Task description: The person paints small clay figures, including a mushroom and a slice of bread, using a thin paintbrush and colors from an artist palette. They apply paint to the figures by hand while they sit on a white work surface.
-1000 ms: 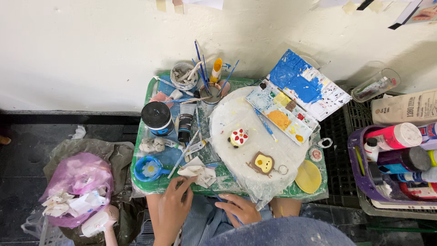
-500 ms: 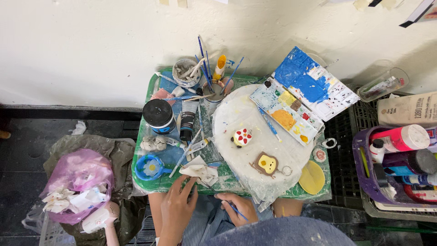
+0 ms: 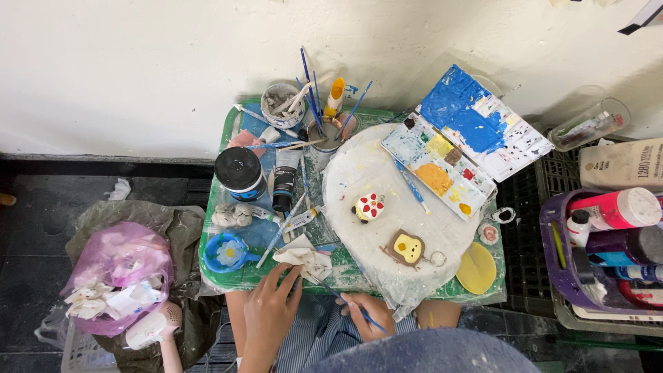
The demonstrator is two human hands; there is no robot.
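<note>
Crumpled tissue [image 3: 302,257] under left hand [image 3: 268,307] fingertips, grip apart, right hand [image 3: 364,312] grip clamped on blue paintbrush [image 3: 345,302]

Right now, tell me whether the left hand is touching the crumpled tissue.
Touching. The head view shows the left hand with its fingertips resting on the lower edge of the crumpled tissue.

Bright, even light; sharp focus.
</note>
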